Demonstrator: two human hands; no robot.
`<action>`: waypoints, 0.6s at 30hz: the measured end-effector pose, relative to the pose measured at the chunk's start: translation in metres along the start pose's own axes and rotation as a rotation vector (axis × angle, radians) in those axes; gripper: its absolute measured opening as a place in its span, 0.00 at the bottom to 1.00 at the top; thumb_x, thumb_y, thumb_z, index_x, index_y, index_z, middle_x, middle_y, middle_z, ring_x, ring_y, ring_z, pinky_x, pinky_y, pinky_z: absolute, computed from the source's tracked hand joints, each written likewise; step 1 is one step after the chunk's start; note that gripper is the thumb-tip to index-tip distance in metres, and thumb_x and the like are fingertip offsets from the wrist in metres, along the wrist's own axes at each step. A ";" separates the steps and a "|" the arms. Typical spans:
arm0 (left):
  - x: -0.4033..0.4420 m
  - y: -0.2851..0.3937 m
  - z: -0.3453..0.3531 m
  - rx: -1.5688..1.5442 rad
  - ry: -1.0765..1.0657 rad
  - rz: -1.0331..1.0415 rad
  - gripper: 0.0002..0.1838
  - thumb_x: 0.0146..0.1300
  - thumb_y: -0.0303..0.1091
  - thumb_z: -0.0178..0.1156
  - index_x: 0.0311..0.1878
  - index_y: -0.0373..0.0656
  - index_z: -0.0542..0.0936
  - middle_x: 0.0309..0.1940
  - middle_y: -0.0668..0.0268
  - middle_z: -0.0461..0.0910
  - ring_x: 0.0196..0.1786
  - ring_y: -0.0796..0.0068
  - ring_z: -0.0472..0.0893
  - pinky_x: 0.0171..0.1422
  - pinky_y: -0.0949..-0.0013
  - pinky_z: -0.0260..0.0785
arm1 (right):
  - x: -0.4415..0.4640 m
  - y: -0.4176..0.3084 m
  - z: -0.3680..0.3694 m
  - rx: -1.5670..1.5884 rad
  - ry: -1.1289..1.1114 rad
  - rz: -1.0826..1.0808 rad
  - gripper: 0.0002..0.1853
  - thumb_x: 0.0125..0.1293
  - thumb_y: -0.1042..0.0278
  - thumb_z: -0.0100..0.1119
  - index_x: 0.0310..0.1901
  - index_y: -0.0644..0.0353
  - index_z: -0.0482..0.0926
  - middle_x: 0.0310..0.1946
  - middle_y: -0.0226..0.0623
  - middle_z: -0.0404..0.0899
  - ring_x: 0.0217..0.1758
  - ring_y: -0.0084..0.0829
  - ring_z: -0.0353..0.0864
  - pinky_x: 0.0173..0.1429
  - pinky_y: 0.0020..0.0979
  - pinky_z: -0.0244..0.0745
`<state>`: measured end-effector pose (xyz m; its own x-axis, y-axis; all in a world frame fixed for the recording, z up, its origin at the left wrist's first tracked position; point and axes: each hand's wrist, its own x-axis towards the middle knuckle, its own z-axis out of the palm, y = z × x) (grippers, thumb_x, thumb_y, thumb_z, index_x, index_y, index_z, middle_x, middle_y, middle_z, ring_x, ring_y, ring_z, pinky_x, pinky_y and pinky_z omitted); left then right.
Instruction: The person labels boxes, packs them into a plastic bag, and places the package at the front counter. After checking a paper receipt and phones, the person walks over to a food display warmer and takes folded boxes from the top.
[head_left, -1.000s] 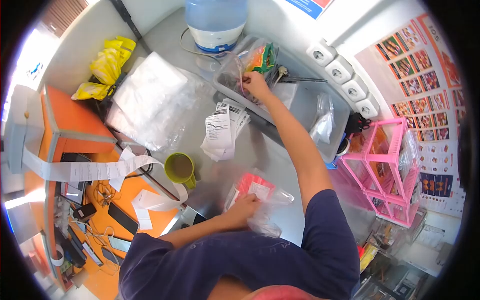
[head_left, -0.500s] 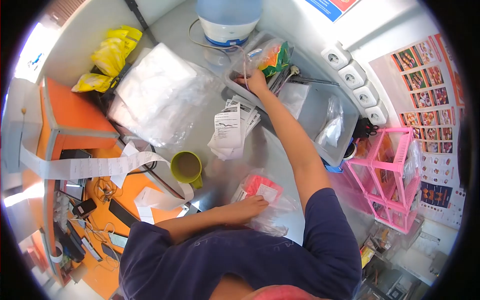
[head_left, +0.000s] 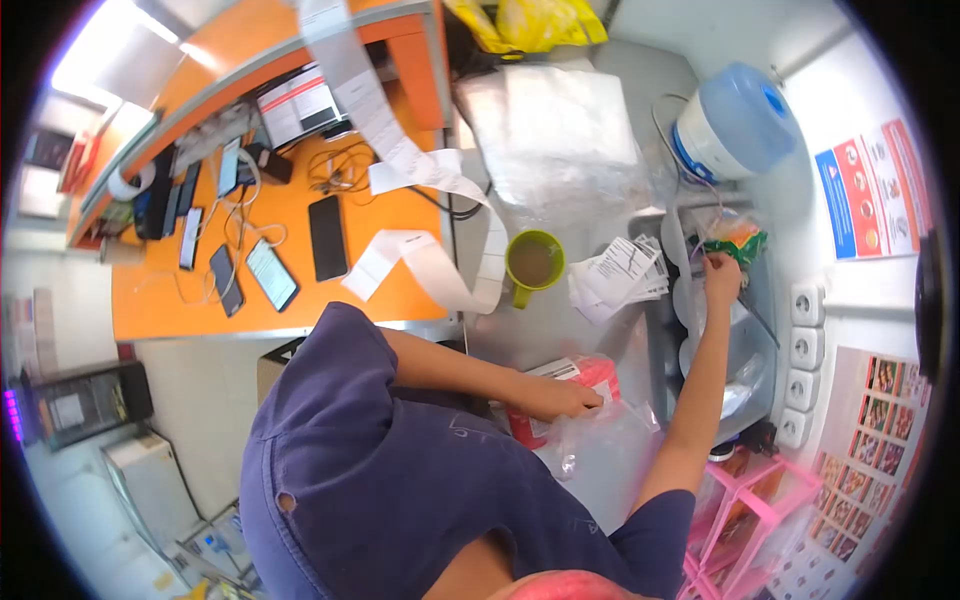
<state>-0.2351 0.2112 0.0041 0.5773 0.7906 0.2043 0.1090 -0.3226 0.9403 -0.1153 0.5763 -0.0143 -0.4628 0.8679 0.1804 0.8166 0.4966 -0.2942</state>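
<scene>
My left hand (head_left: 562,397) lies on a red package (head_left: 598,372) with a white label. Its fingers are closed on the clear plastic bag (head_left: 590,440) around that package. My right hand (head_left: 722,277) reaches into the grey plastic tray (head_left: 668,345), beside a green and orange packet (head_left: 737,240). Those fingers are bent together near a thin purplish strand; whether they hold it is hard to see. Printed paper slips (head_left: 618,275) lie between the tray and a green mug (head_left: 533,262) of brownish drink.
Clear plastic bags (head_left: 565,125) are stacked at the back, near a blue and white water dispenser (head_left: 740,120). An orange desk (head_left: 290,190) at left holds phones, cables and a long receipt strip (head_left: 375,110). White sockets (head_left: 806,347) and a pink rack (head_left: 750,510) stand right.
The view has swung left, so more of the desk shows. My right hand has shifted within the tray to the near side of the packet. My left hand stays at the bagged package.
</scene>
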 end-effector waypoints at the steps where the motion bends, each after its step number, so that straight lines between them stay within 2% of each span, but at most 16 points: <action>1: -0.002 0.001 0.001 0.094 0.027 0.052 0.13 0.44 0.18 0.53 0.37 0.32 0.71 0.38 0.52 0.70 0.46 0.52 0.72 0.51 0.58 0.64 | -0.012 -0.010 -0.012 -0.051 0.082 0.015 0.09 0.52 0.64 0.65 0.34 0.58 0.83 0.28 0.39 0.82 0.32 0.37 0.81 0.38 0.36 0.72; 2: -0.004 0.002 0.002 0.183 0.049 0.104 0.12 0.44 0.19 0.53 0.36 0.33 0.71 0.38 0.52 0.71 0.45 0.53 0.73 0.50 0.58 0.65 | -0.027 -0.016 -0.023 -0.104 0.164 0.038 0.10 0.52 0.64 0.65 0.35 0.58 0.82 0.29 0.38 0.82 0.33 0.37 0.81 0.38 0.37 0.72; 4: -0.007 0.001 0.009 0.301 0.107 0.135 0.08 0.46 0.21 0.54 0.33 0.34 0.72 0.36 0.54 0.71 0.43 0.54 0.74 0.46 0.59 0.66 | -0.063 -0.029 -0.047 0.028 0.272 0.128 0.10 0.56 0.64 0.64 0.36 0.60 0.81 0.27 0.37 0.81 0.30 0.34 0.80 0.35 0.35 0.71; 6: -0.009 -0.002 0.017 0.346 0.181 0.100 0.04 0.49 0.24 0.55 0.30 0.37 0.73 0.34 0.57 0.71 0.40 0.55 0.75 0.42 0.59 0.68 | -0.118 -0.032 -0.060 0.331 0.415 0.165 0.11 0.60 0.63 0.62 0.32 0.63 0.80 0.24 0.34 0.79 0.27 0.27 0.76 0.32 0.30 0.69; 7: -0.010 0.004 0.019 0.308 0.250 0.082 0.04 0.50 0.25 0.56 0.30 0.37 0.73 0.33 0.57 0.72 0.40 0.56 0.75 0.42 0.59 0.68 | -0.151 -0.030 -0.063 0.556 0.417 0.156 0.12 0.62 0.63 0.62 0.32 0.66 0.79 0.22 0.30 0.75 0.26 0.22 0.70 0.31 0.25 0.67; 8: -0.011 0.010 0.022 0.265 0.318 0.067 0.04 0.50 0.26 0.56 0.30 0.38 0.74 0.33 0.58 0.72 0.39 0.56 0.75 0.42 0.59 0.68 | -0.191 -0.041 -0.069 0.532 0.468 0.186 0.11 0.61 0.64 0.63 0.32 0.66 0.79 0.21 0.27 0.73 0.25 0.18 0.68 0.28 0.23 0.64; 9: -0.011 0.015 0.024 0.222 0.384 0.053 0.04 0.51 0.27 0.57 0.29 0.39 0.74 0.32 0.58 0.72 0.39 0.56 0.76 0.41 0.59 0.69 | -0.235 -0.048 -0.070 0.753 0.337 0.487 0.08 0.60 0.69 0.63 0.32 0.65 0.80 0.21 0.27 0.73 0.23 0.15 0.66 0.25 0.20 0.59; 10: -0.010 0.020 0.030 0.258 0.421 0.081 0.04 0.51 0.28 0.57 0.30 0.39 0.75 0.33 0.58 0.73 0.39 0.56 0.76 0.42 0.59 0.69 | -0.309 -0.070 -0.052 0.973 0.413 0.426 0.04 0.60 0.73 0.62 0.32 0.64 0.80 0.22 0.26 0.73 0.22 0.13 0.64 0.24 0.17 0.56; 11: -0.010 0.018 0.032 0.281 0.454 0.097 0.05 0.50 0.28 0.58 0.31 0.39 0.75 0.34 0.59 0.73 0.39 0.56 0.76 0.42 0.59 0.69 | -0.344 -0.068 -0.036 0.864 0.396 0.457 0.03 0.60 0.76 0.60 0.34 0.65 0.80 0.23 0.27 0.76 0.21 0.15 0.63 0.24 0.19 0.56; 13: -0.011 0.023 0.036 0.300 0.490 0.110 0.06 0.50 0.29 0.58 0.33 0.40 0.76 0.35 0.59 0.75 0.41 0.56 0.77 0.44 0.60 0.70 | -0.376 -0.122 -0.050 0.947 0.278 0.552 0.04 0.60 0.77 0.59 0.37 0.66 0.79 0.26 0.29 0.77 0.25 0.17 0.70 0.29 0.20 0.64; 16: -0.010 0.032 0.036 0.295 0.488 0.107 0.09 0.50 0.30 0.59 0.35 0.40 0.77 0.38 0.59 0.76 0.43 0.57 0.78 0.46 0.61 0.71 | -0.387 -0.148 -0.047 0.999 0.362 0.420 0.06 0.58 0.78 0.59 0.38 0.67 0.78 0.31 0.33 0.78 0.32 0.22 0.75 0.37 0.22 0.71; 18: -0.011 0.028 0.034 0.290 0.438 0.093 0.10 0.50 0.29 0.59 0.37 0.40 0.76 0.40 0.59 0.76 0.44 0.57 0.78 0.48 0.62 0.71 | -0.385 -0.151 -0.040 0.978 0.366 0.398 0.05 0.59 0.80 0.57 0.37 0.69 0.78 0.32 0.32 0.76 0.32 0.21 0.74 0.38 0.22 0.70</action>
<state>-0.2107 0.1760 0.0186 0.2102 0.8749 0.4362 0.3280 -0.4834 0.8116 -0.0467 0.1662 -0.0016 0.0324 0.9914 0.1266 0.1861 0.1184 -0.9754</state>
